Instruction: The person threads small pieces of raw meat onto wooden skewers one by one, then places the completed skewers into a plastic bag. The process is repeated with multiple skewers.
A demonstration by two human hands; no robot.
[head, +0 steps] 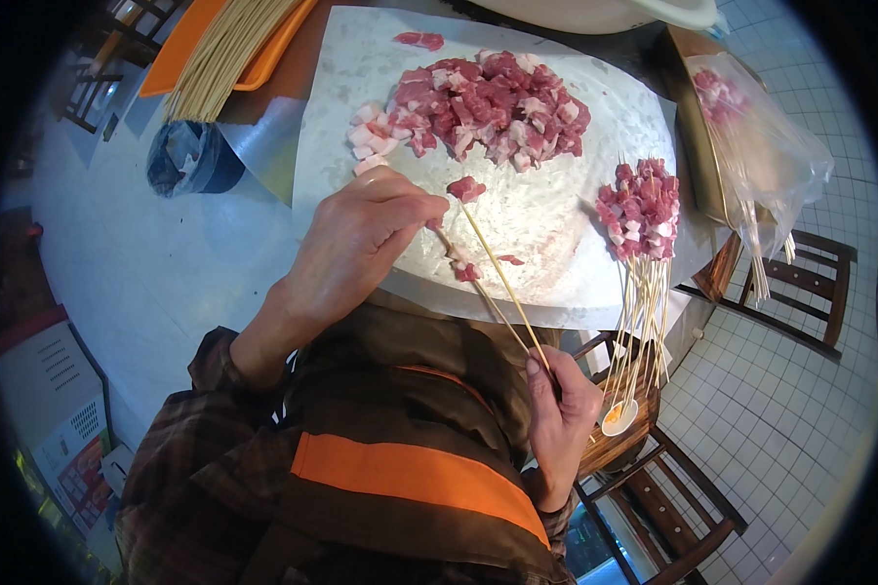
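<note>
My right hand (562,417) holds the lower ends of two bamboo skewers. One skewer (508,278) reaches up to a red meat piece (467,189) at its tip. The other skewer carries several meat and fat pieces (462,263), and my left hand (366,241) pinches a meat piece at its upper end. Beyond my hands a heap of diced raw meat (490,106) lies on a pale sheet (336,66), with white fat cubes (369,135) at its left. Threaded meat skewers (640,212) lie bundled at the sheet's right side, their bare ends sticking out over the near edge.
At the upper left, an orange tray (172,62) holds bare skewers (227,55) above a dark blue container (194,157). A metal tray (691,139) with bagged skewers (753,131) stands right. A small white bowl (620,418) and wooden chairs (801,281) are at lower right.
</note>
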